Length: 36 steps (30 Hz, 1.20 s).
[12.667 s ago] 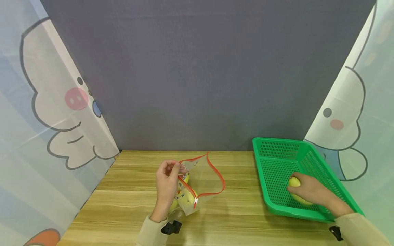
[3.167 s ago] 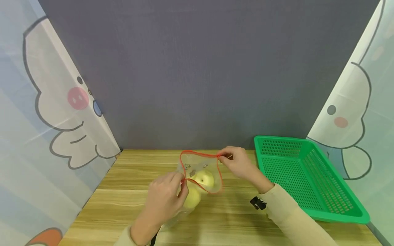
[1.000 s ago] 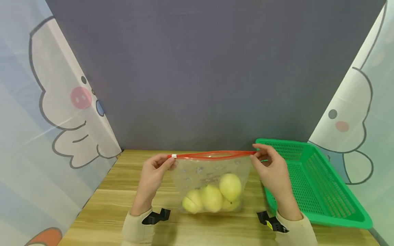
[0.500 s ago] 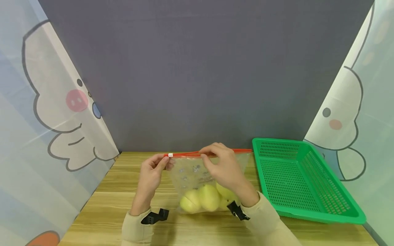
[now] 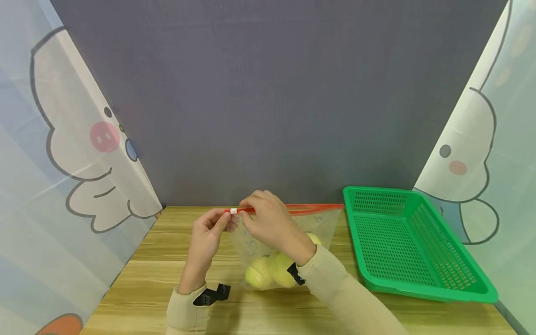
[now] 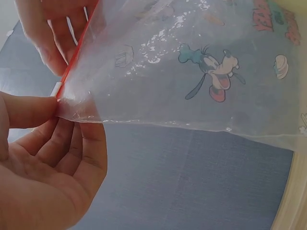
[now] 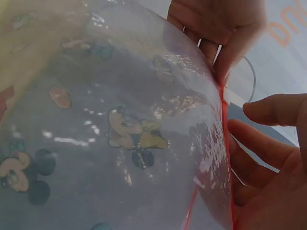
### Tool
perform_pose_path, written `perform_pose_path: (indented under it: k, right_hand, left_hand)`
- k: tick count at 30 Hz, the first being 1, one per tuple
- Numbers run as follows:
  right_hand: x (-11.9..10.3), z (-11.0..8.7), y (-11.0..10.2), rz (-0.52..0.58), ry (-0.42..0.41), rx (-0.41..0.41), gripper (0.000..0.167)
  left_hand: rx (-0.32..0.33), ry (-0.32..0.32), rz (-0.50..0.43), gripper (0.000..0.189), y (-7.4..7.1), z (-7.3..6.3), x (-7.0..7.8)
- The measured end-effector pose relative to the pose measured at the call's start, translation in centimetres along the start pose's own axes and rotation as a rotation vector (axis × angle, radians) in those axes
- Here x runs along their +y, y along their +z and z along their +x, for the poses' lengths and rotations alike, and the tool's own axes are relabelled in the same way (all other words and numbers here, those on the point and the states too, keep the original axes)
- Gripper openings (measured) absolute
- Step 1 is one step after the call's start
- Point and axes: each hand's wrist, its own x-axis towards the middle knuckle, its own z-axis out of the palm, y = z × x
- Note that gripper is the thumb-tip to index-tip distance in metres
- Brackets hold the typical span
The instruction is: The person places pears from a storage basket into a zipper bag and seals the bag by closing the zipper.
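A clear zip bag (image 5: 331,225) with printed cartoon figures stands on the wooden table, several yellow-green pears (image 5: 258,273) at its bottom. A red zip strip (image 5: 316,206) runs along its top, and a white slider (image 5: 233,211) sits at the left end. Thumb and fingers of my left hand (image 5: 205,237) pinch that left corner beside the slider. My right hand (image 5: 272,223) reaches across the bag front, just right of the slider. In the right wrist view its thumb (image 7: 273,109) is apart from the strip, while its fingers touch the strip. The right forearm hides some pears.
A green perforated basket (image 5: 364,274) stands on the right of the wooden table (image 5: 146,288), its mesh bottom showing. A dark grey cloth (image 5: 268,93) rises behind the table. Cartoon-printed curtains (image 5: 75,139) hang on both sides.
Earlier my right hand held a pear in the basket; the pears are now in the bag. It has since left the bag's right corner and slid left along the strip to near the slider.
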Motion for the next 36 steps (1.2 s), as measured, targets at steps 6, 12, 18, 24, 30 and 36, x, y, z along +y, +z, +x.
perform_pose_path:
  k: [6,12,18,24,30,36]
  right_hand:
    - [-0.2,1.1,0.4,-0.055,0.0,-0.087,0.021]
    - [-0.4,1.7,0.8,-0.04,0.021,-0.131,0.018]
    - [-0.3,1.9,1.1,-0.034,0.04,-0.153,0.016]
    - [0.0,2.0,0.9,-0.075,0.036,-0.185,0.015]
    - [0.3,2.0,0.4,-0.105,0.037,-0.235,0.015]
    - [0.6,1.6,0.2,-0.1,0.018,-0.249,0.014]
  left_hand:
    - [0.003,-0.004,0.014,0.019,0.0,0.0,0.0]
    - [0.023,0.002,0.064,0.018,0.1,0.0,0.1]
    - [0.071,0.003,0.093,0.013,0.4,0.0,0.2]
    - [0.092,0.004,0.144,0.012,0.6,0.0,0.1]
    - [0.061,0.006,0.232,0.011,0.4,0.0,0.4]
    - [-0.004,-0.02,0.279,0.01,0.1,-0.2,0.8]
